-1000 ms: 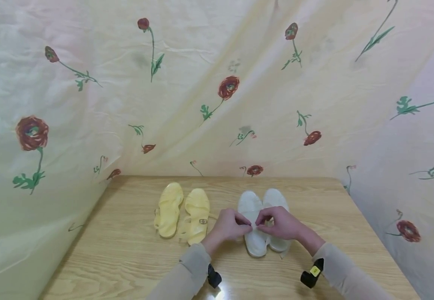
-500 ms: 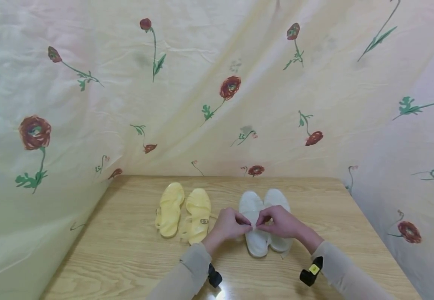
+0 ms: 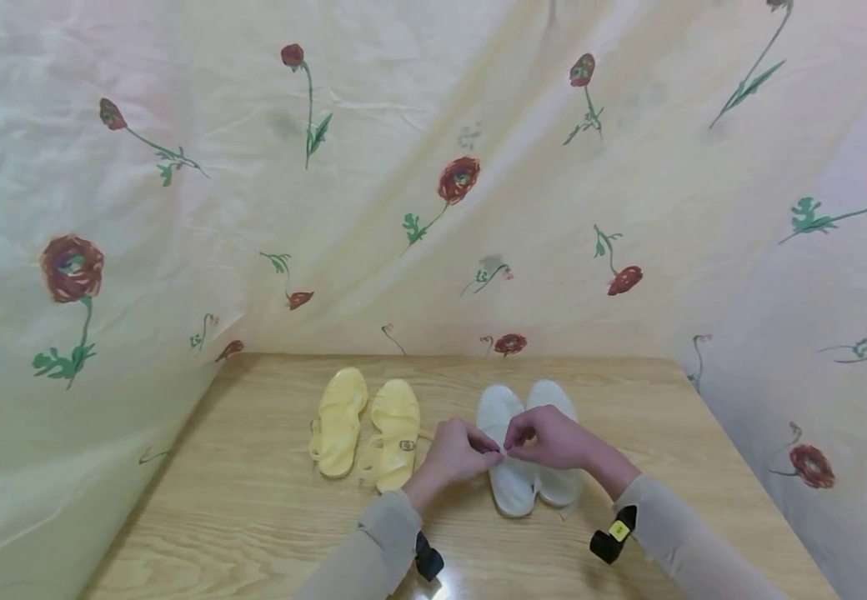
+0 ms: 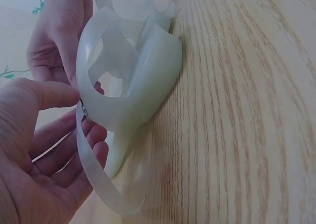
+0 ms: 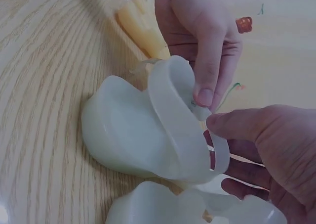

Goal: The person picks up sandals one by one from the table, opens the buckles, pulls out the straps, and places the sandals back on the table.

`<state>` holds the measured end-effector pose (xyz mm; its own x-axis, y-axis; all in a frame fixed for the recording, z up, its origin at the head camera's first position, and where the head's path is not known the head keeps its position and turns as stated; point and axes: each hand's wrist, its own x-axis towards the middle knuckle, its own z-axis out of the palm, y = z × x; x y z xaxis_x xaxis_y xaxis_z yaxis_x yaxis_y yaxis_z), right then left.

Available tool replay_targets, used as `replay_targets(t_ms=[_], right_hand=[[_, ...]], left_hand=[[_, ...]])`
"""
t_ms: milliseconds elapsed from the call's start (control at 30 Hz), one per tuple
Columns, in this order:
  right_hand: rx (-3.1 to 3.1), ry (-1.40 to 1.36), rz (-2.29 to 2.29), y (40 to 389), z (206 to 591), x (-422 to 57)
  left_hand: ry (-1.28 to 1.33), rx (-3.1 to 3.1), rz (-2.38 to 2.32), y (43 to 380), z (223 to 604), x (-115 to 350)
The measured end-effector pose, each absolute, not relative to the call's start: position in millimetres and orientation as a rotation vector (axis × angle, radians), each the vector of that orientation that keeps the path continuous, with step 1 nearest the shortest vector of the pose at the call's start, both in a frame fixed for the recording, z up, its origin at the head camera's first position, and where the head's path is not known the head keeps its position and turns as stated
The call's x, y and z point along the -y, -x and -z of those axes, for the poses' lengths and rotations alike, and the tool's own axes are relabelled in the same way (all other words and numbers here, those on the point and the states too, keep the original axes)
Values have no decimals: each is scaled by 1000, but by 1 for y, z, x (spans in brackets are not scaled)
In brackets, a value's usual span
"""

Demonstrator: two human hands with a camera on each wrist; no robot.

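- A cream cloth with red flowers and green stems (image 3: 373, 192) hangs around the left, far and right sides of a pale wood-grain table (image 3: 223, 533).
- On the left half of the table, a yellow plastic sandal (image 3: 339, 425) lies at a slight angle; just right of it is a second yellow plastic sandal with a small buckle (image 3: 394, 417).
- The left hand (image 3: 450, 454) reaches in from the near side, between the yellow pair and the white pair. Its beige left sleeve (image 3: 366, 546) ends near the second yellow sandal's near end, and a black wrist camera (image 3: 428, 557) sits beside the cuff.
- Its thumb and fingers are clamped on a pale, flexible strap (image 4: 101, 179) at a small metal buckle (image 4: 83, 110); the strap's loose end hangs down below the fingers.
- Right of centre, the glossy white plastic sandal on the left (image 3: 513, 487) rests sole down on the table, under both hands, which hide its middle from above.
- Just right of it lies the matching white sandal (image 3: 556, 487), partly covered by the right hand (image 3: 553, 439).
- That hand's thumb and fingers pinch the same strap, right by the left fingertips.
- Farther right and near, a beige right sleeve (image 3: 692, 537) crosses the table, with a black wrist camera bearing a yellow label (image 3: 608, 546) left of its cuff.
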<state>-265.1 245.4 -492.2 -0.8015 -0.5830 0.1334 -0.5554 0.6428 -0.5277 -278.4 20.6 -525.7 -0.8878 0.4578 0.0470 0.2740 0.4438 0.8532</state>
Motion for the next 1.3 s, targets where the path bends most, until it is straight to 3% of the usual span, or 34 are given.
replay_targets(t_ms=[1300], right_hand=[[-2760, 982, 850, 267, 492, -242]], left_hand=[[-605, -2529, -1449, 275, 524, -19]])
